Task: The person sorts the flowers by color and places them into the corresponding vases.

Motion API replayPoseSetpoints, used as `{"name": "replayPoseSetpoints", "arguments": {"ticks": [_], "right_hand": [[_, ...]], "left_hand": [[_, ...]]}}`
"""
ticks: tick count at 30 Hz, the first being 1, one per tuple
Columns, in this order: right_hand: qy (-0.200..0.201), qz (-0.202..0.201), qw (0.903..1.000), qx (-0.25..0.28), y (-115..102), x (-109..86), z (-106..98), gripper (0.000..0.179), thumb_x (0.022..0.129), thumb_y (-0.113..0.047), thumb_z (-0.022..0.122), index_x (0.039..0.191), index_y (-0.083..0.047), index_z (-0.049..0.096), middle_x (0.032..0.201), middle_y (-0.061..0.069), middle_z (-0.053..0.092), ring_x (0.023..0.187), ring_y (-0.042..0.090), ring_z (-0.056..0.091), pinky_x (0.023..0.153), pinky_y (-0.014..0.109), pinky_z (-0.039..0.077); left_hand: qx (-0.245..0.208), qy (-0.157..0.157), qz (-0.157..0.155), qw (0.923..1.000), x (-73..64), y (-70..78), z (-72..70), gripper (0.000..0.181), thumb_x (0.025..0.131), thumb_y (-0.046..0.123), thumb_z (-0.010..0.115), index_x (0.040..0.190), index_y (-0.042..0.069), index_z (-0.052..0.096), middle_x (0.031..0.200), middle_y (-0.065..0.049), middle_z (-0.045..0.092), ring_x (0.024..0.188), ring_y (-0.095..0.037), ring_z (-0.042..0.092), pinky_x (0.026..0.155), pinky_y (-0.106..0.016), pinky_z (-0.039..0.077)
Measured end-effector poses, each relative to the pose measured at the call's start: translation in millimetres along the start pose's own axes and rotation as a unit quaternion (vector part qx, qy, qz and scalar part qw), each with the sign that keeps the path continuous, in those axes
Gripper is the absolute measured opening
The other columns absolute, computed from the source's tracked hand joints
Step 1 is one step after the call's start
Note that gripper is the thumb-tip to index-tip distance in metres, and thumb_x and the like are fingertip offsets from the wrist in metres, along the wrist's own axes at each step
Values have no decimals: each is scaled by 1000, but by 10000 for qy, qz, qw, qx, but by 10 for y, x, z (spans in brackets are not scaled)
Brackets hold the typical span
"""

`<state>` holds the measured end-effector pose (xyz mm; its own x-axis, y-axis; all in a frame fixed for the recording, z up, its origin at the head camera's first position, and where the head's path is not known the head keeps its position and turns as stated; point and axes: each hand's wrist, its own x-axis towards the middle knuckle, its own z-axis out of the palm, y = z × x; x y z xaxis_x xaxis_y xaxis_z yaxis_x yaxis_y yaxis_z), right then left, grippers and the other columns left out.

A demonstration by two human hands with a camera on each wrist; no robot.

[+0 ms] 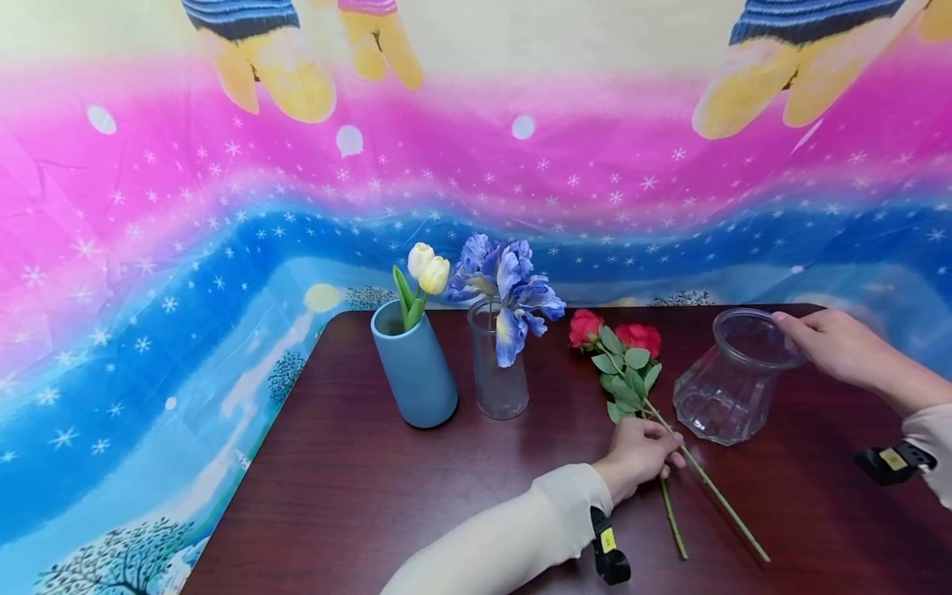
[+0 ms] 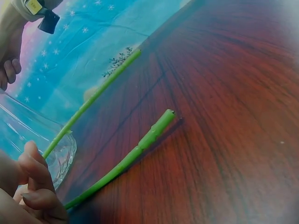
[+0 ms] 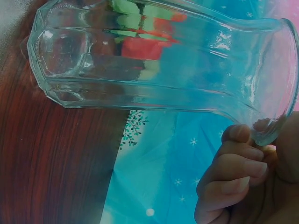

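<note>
My left hand (image 1: 641, 453) pinches the green stem (image 2: 100, 91) of one red rose between thumb and fingers. A second rose stem (image 2: 124, 163) lies on the table just below that hand. Two red rose heads (image 1: 637, 337) with green leaves (image 1: 628, 384) point toward the back of the table. My right hand (image 1: 836, 345) grips the rim of a clear glass vase (image 1: 725, 397), thumb on one side and curled fingers on the other. In the right wrist view the faceted glass vase (image 3: 103, 93) shows red and green through its wall.
A blue vase (image 1: 416, 372) with white tulips (image 1: 429, 268) stands left of a clear cylinder vase (image 1: 502, 388) holding a blue-purple iris (image 1: 509, 281). Beneath them is a dark wooden table (image 1: 335, 479), with a printed cloth (image 1: 186, 248) hanging behind it.
</note>
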<state>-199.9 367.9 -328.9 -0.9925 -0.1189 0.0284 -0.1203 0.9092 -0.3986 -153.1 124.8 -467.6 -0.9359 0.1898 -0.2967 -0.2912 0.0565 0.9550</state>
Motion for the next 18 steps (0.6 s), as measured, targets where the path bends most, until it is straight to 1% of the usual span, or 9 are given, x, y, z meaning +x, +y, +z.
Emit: {"name": "replayPoseSetpoints", "arguments": {"ticks": [3, 5, 10, 15, 18], "right_hand": [[-5, -8, 10000, 4, -6, -2, 4, 57, 111, -34, 29, 70, -7, 59, 56, -2, 42, 50, 9, 36, 53, 29, 30], [3, -13, 10000, 2, -10, -6, 4, 58, 111, -34, 29, 69, -8, 58, 55, -3, 41, 49, 9, 35, 53, 29, 29], [-55, 27, 10000, 35, -18, -13, 4, 58, 111, -35, 29, 69, -8, 58, 55, -2, 41, 48, 10, 36, 53, 29, 29], [-104, 52, 9999, 28, -10, -14, 0, 59, 111, -35, 28, 71, -7, 60, 55, -2, 42, 48, 10, 37, 53, 29, 30], [-90, 44, 9999, 26, -8, -8, 1, 58, 111, -35, 28, 72, -7, 61, 55, -2, 43, 49, 10, 37, 53, 29, 30]], "left_hand": [[11, -23, 95, 10000, -14, -3, -34, 24, 93, 10, 71, 70, 9, 66, 64, -18, 71, 36, -7, 40, 41, -18, 29], [-29, -15, 171, 9998, -21, -2, -50, 23, 93, 9, 71, 70, 9, 66, 60, -15, 69, 35, -6, 40, 40, -18, 29], [-385, -39, 381, 9985, -38, 12, -91, 22, 92, 6, 71, 71, 9, 63, 51, -5, 59, 32, -6, 40, 38, -18, 32], [-607, -134, 769, 9951, -28, 53, -129, 21, 93, 5, 69, 73, 7, 62, 50, -1, 55, 34, -5, 42, 40, -18, 36], [-746, -181, 986, 9922, -3, 81, -154, 18, 93, 4, 68, 76, 3, 64, 51, -1, 55, 35, -3, 42, 41, -17, 37]]}}
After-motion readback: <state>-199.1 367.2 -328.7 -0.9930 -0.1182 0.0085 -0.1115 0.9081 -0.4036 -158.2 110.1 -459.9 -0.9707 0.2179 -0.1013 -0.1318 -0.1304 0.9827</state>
